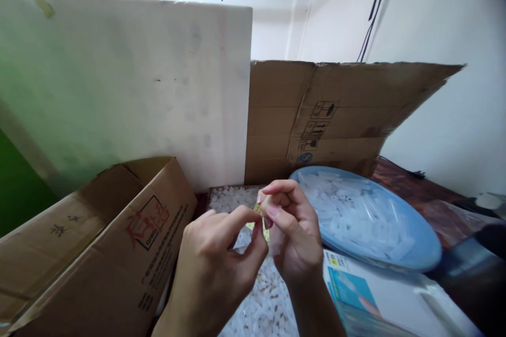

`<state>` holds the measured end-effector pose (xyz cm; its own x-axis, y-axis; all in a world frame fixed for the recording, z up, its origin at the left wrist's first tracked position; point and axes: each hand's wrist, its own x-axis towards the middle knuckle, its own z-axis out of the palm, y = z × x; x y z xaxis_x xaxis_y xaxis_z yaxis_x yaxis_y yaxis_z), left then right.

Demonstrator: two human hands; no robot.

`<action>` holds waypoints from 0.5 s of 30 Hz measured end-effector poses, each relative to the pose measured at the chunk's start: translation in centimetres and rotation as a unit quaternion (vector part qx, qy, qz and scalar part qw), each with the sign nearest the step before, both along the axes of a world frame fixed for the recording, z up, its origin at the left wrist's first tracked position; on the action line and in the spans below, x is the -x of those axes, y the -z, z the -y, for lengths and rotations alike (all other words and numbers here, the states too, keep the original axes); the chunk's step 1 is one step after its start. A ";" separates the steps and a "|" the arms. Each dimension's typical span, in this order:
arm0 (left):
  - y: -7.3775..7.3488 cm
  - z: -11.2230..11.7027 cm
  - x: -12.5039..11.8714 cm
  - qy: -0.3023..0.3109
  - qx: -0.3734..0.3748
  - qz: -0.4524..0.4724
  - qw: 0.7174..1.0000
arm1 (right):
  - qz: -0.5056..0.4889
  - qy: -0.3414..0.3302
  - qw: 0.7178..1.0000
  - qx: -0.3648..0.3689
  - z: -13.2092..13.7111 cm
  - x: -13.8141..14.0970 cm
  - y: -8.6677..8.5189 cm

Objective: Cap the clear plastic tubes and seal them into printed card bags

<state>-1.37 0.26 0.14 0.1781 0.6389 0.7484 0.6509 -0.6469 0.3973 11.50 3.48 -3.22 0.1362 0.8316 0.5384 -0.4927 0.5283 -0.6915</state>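
My left hand (pixel 225 247) and my right hand (pixel 296 231) meet in the middle, fingertips nearly touching. The left thumb and index finger are pinched together, while the right fingers are curled in against the thumb. What sits in either pinch is too small and covered to name. A small yellow patterned piece (pixel 256 210) shows between the fingertips; whether it is held or lies behind them I cannot tell. Beneath my hands spreads a heap of small whitish translucent pieces (pixel 269 300) with brown bits among them.
On the right, a blue basin (pixel 429 245) holds many translucent tube-like pieces, beside a white and teal printed box (pixel 356 289). An open cardboard box (pixel 158 231) stands left. Behind are more whitish pieces (pixel 229 197), a white panel (pixel 158 84) and a cardboard sheet (pixel 348 116).
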 end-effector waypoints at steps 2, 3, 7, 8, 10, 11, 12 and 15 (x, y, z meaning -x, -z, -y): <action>0.0 0.0 0.0 -0.007 0.011 0.000 1.000 | -0.011 -0.008 1.000 0.002 0.0 0.0 -0.2; 0.0 0.0 0.0 -0.009 0.016 0.002 1.000 | -0.014 -0.011 1.000 0.003 0.0 0.0 -0.3; -0.1 0.0 0.0 -0.007 0.023 0.003 1.000 | -0.020 -0.015 1.000 0.005 0.1 0.0 -0.6; -0.2 -0.1 0.0 -0.005 0.021 0.003 1.000 | -0.021 -0.016 1.000 0.007 0.1 0.0 -0.6; -0.2 -0.1 0.0 -0.005 0.013 0.003 1.000 | -0.019 -0.016 1.000 0.012 0.1 0.0 -0.5; -0.2 -0.1 0.0 -0.005 0.010 0.003 1.000 | -0.015 -0.015 1.000 0.015 0.1 0.0 -0.4; -0.1 -0.1 0.0 -0.006 0.007 0.001 1.000 | -0.010 -0.012 1.000 0.017 0.1 0.0 -0.3; -0.1 -0.1 0.0 -0.012 -0.001 -0.002 1.000 | 0.016 0.002 1.000 0.013 0.1 -0.1 0.0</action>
